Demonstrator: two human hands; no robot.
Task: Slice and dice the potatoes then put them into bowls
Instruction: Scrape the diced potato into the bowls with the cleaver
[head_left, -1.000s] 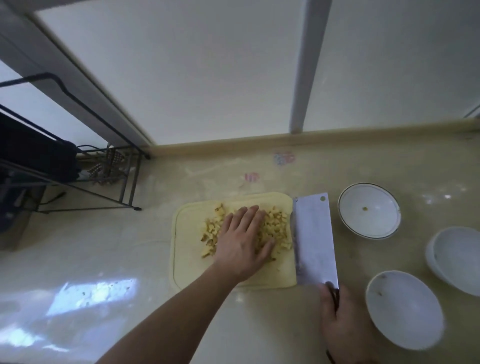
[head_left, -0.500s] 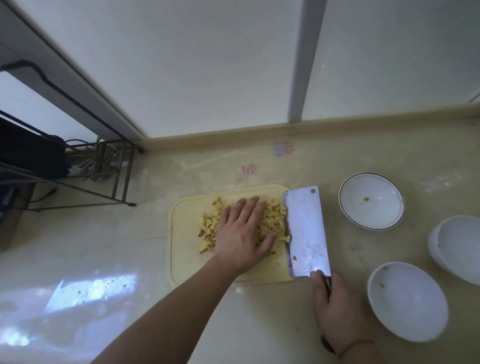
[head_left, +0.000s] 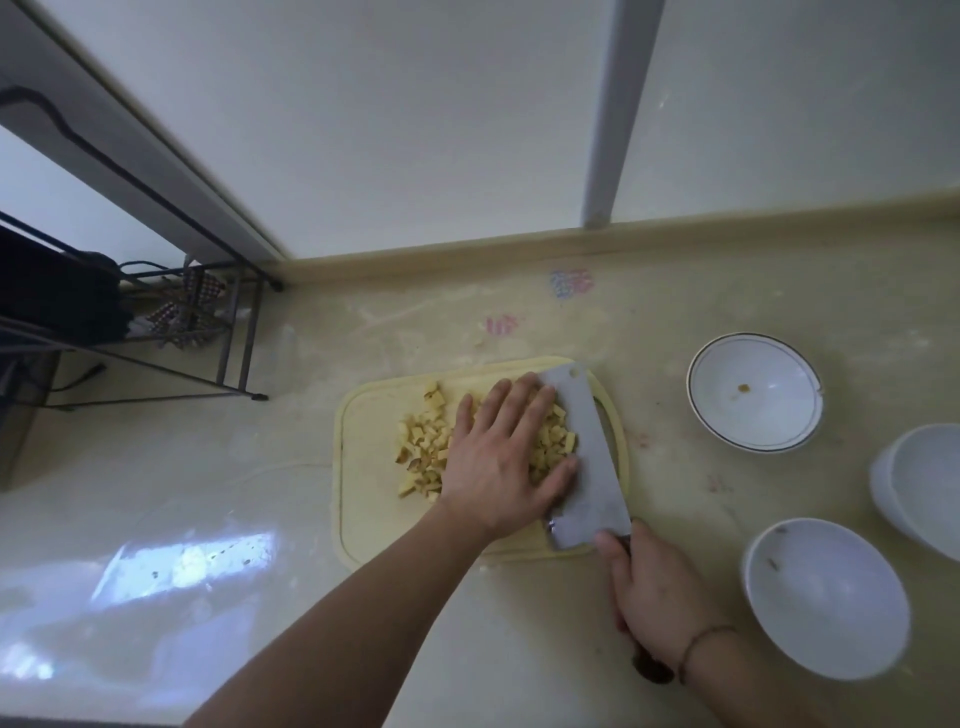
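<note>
The cleaver has come in from the right edge of the cutting board and now sits tilted against the pile of diced potato, its blade touching the fingertips of the left hand. A second ago it lay flat beyond the board's right rim; now it is on the board itself. The left hand lies flat, fingers straight and spread, pressing the dice toward the blade. The right hand is wrapped around the cleaver's dark handle just off the board's near right corner.

To me this looks like the dicing is over and the scooping has begun: potato is being herded onto the blade for lifting. Three white bowls wait to the right of the board: the rimmed bowl, the near bowl and the edge bowl, all holding little more than a stray scrap. Nothing has been transferred yet.
</note>
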